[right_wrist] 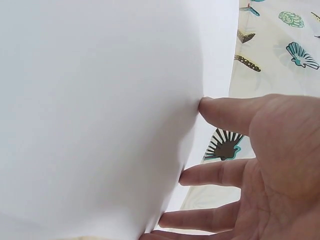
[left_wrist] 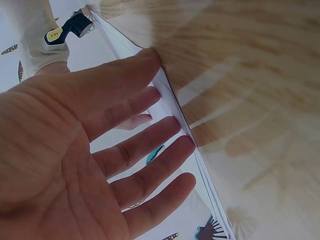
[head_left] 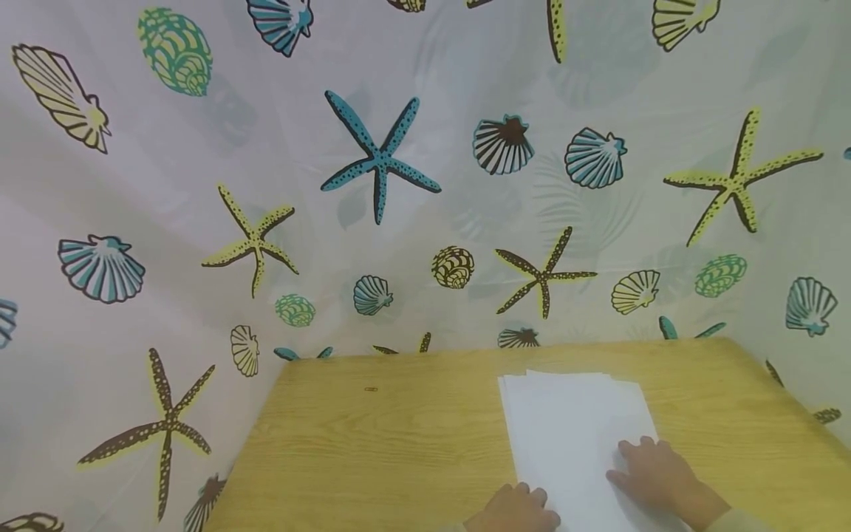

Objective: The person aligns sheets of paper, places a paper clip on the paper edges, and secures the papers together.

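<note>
A loose stack of white paper [head_left: 572,421] lies on the wooden table, its sheets slightly fanned at the far end. My left hand [head_left: 515,510] is at the stack's near left edge. In the left wrist view, the fingers of this left hand [left_wrist: 120,150] are extended and spread, with fingertips against the edges of the sheets [left_wrist: 172,97]. On the opposite side, my right hand [head_left: 654,473] touches the right edge. The right wrist view has the thumb and fingertips of the right hand [right_wrist: 250,165] along the border of a white sheet [right_wrist: 100,100], fingers nearly straight.
The wooden table [head_left: 399,436] carries a small paper clip [head_left: 371,389] near its back left. A white curtain [head_left: 425,185] printed with starfish and shells encloses the table at the back and both sides.
</note>
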Demonstrator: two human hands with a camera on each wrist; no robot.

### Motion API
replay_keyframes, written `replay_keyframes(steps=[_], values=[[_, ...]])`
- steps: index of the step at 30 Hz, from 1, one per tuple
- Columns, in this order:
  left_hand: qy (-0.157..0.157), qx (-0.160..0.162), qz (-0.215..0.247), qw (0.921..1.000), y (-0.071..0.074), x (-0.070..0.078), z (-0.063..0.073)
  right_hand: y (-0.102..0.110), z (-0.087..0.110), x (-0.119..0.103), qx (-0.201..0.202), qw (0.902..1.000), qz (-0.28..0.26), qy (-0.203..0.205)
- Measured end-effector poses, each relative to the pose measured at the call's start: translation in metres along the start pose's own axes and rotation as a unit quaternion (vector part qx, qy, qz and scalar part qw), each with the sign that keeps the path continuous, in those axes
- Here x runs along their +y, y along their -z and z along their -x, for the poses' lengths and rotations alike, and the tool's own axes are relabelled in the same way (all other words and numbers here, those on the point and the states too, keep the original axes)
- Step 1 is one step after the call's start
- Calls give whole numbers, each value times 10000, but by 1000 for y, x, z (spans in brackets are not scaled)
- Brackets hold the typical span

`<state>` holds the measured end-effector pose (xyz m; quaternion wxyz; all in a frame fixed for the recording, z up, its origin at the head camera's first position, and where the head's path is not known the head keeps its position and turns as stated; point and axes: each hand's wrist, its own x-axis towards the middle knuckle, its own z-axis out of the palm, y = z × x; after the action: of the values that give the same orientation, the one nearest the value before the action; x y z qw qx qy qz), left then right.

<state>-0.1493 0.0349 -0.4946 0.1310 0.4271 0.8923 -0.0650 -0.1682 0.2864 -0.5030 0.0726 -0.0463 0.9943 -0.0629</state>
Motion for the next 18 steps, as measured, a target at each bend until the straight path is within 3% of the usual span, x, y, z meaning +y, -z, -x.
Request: replay_keyframes(steps=[10,18], values=[[-291,239,-109,9992,-4,-7,5,-2,-3,-5,-48,10000,-5,0],[-400,246,-104,9988,-4,-10,7,-6,-6,-6,-58,10000,-30,-38]])
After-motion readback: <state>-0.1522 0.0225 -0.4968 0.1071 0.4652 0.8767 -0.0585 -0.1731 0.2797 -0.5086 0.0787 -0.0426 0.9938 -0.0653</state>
